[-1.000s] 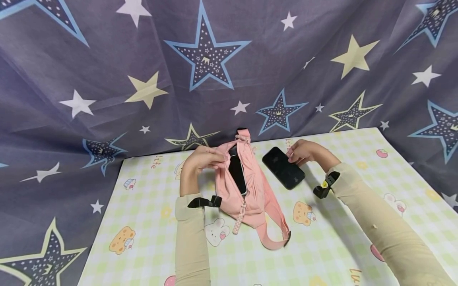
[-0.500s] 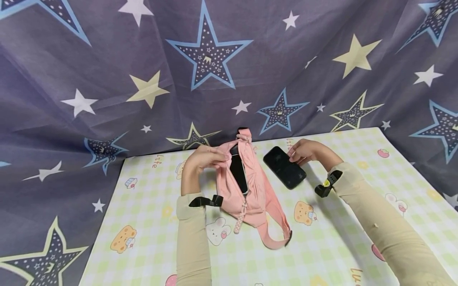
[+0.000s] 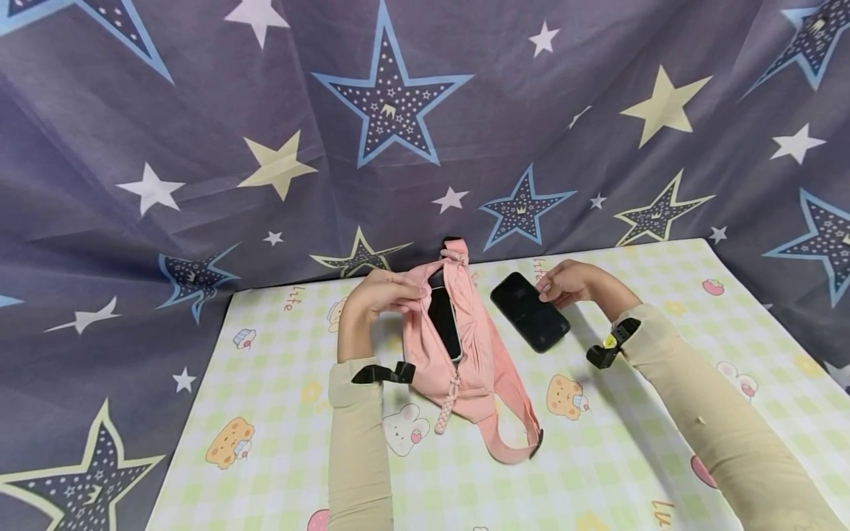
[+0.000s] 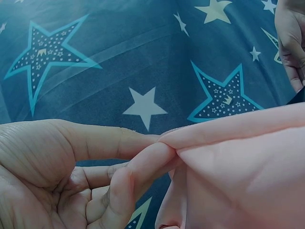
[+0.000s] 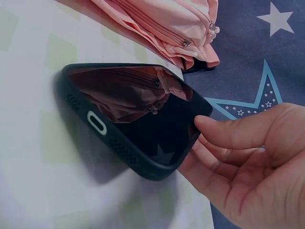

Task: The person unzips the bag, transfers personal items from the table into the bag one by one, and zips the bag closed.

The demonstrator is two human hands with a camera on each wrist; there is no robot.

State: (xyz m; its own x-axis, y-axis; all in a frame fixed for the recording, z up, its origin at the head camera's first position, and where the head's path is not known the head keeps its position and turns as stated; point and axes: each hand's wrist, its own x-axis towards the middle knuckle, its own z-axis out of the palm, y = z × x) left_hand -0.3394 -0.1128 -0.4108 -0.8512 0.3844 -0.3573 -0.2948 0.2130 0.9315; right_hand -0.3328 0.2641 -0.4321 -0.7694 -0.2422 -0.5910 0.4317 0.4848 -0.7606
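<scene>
A pink sling bag (image 3: pixel 477 372) lies on the table with its zipper undone. Inside the opening a dark-screened phone (image 3: pixel 443 321) with a light rim shows. My left hand (image 3: pixel 381 295) pinches the left edge of the bag's opening between thumb and fingers; the left wrist view shows the pink fabric (image 4: pixel 238 157) folded in that pinch. To the right of the bag, my right hand (image 3: pixel 567 284) holds a black phone (image 3: pixel 530 312) by its edge, thumb on the screen side. In the right wrist view the phone (image 5: pixel 138 114) is tilted, its dark-cased port end toward the camera.
A checked, cartoon-printed cloth (image 3: pixel 265 413) covers the table. Behind it hangs a dark curtain (image 3: pixel 412 206) patterned with stars. The bag's strap (image 3: pixel 508 450) loops toward the table's front, and a braided zipper pull (image 3: pixel 446 413) lies beside it.
Both hands keep their holds, and the bag and black phone stay nearly in place. The whole head view has shifted slightly to the right.
</scene>
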